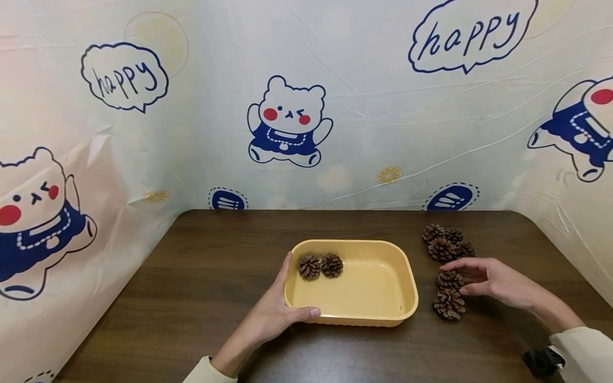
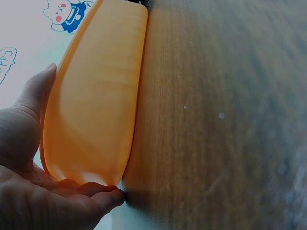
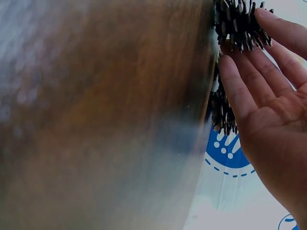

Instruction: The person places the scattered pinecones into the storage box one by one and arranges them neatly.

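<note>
A yellow plastic box [image 1: 369, 290] sits on the table, with two pine cones [image 1: 309, 266] side by side in its back left corner. My left hand [image 1: 278, 314] grips the box's left end, thumb over the near rim; the left wrist view shows the fingers [image 2: 103, 194] against its wall. On the right, my right hand [image 1: 498, 282] spreads fingers and thumb around a brown pine cone [image 1: 449, 280]. In the right wrist view, the extended fingers lie by this pine cone [image 3: 240, 24], with the thumb tip at its edge. Another pine cone [image 1: 449, 305] touches it in front.
Several more pine cones [image 1: 441, 249] lie clustered behind my right hand. The dark wooden table [image 1: 191, 276] ends at a printed cloth backdrop [image 1: 287, 53] on the back and sides. A black strap [image 1: 543, 361] is on the right wrist by the sleeve.
</note>
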Demonstrator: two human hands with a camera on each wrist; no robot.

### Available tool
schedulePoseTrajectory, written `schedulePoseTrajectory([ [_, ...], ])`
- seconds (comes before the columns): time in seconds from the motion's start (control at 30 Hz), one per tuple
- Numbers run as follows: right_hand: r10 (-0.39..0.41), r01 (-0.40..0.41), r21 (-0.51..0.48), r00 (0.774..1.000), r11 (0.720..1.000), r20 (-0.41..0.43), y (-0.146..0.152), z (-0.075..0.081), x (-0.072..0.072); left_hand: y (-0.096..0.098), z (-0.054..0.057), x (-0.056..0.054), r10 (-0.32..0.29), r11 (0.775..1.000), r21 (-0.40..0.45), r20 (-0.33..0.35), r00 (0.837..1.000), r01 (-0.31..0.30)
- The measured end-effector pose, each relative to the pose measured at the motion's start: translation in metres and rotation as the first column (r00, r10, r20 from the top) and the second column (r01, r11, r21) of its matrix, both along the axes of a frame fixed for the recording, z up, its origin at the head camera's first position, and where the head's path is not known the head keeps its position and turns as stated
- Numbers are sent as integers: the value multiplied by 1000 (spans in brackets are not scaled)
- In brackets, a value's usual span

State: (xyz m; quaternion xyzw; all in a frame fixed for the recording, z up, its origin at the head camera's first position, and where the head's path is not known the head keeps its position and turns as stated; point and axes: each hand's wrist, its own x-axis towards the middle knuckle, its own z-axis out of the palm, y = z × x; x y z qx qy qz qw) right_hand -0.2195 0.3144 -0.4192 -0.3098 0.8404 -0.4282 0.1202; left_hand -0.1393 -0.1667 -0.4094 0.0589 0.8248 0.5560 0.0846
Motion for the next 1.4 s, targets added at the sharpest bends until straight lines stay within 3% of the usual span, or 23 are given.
schedulePoseTrajectory([
  [0.33, 17, -17, -22, 1000, 1000, 8, 0, -2, -3, 0, -2, -2, 0, 1000, 1, -1, 1000, 0],
  [0.63, -34, 34, -15, 999, 999, -10, -1, 2, -1, 0, -2, -2, 4, 1000, 3, 0, 1000, -4],
  [0.97, -108, 109, 32, 993, 994, -37, -7, 13, 4, 0, 0, 1, -6, 1000, 14, -13, 1000, 7],
  [1.4, -110, 111, 25, 992, 993, -66, -19, 25, 9, -1, 0, 0, -18, 1000, 23, -11, 1000, 18],
])
